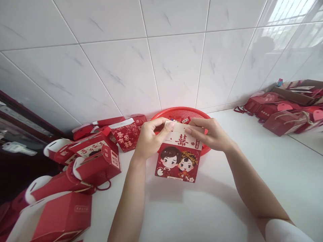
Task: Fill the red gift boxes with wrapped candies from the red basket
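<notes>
Both hands hold up a small red paper gift box (178, 163) printed with a cartoon bride and groom, its cream top flap (183, 134) bearing a red double-happiness character. My left hand (151, 137) pinches the flap's left side between thumb and fingers. My right hand (209, 134) grips its right side, fingertips pointing inward. Directly behind the box lies a round red plastic mesh basket (181, 115), with some small red items inside it. The box's inside is hidden.
Several red gift boxes with cord handles (94, 168) lie heaped on the white counter (222, 188) at left. More red boxes and a brown carton (292, 95) sit at far right. White marble-look wall tiles (151, 67) rise behind the counter.
</notes>
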The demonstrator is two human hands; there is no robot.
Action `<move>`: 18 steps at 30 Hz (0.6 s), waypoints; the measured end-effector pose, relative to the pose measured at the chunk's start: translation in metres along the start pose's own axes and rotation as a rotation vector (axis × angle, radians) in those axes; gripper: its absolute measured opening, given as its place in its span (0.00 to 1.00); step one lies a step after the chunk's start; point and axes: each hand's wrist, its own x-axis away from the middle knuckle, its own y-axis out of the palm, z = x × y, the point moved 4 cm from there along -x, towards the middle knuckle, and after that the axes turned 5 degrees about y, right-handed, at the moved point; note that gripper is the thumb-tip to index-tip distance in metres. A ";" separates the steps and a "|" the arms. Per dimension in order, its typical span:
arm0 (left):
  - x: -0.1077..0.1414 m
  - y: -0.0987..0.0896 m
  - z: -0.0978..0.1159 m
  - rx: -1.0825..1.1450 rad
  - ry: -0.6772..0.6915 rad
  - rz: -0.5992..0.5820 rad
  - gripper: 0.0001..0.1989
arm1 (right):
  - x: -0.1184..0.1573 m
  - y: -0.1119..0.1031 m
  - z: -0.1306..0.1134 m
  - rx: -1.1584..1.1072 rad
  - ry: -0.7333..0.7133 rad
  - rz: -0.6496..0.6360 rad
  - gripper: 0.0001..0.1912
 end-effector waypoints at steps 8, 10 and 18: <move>-0.001 0.001 0.001 0.001 -0.002 -0.022 0.16 | 0.001 0.001 0.005 0.021 0.008 -0.010 0.21; 0.000 0.002 0.001 0.015 -0.007 -0.037 0.15 | 0.002 0.001 0.005 0.023 0.008 -0.008 0.22; 0.001 0.003 -0.002 -0.010 -0.020 -0.090 0.17 | 0.007 -0.002 0.001 0.010 0.019 -0.010 0.23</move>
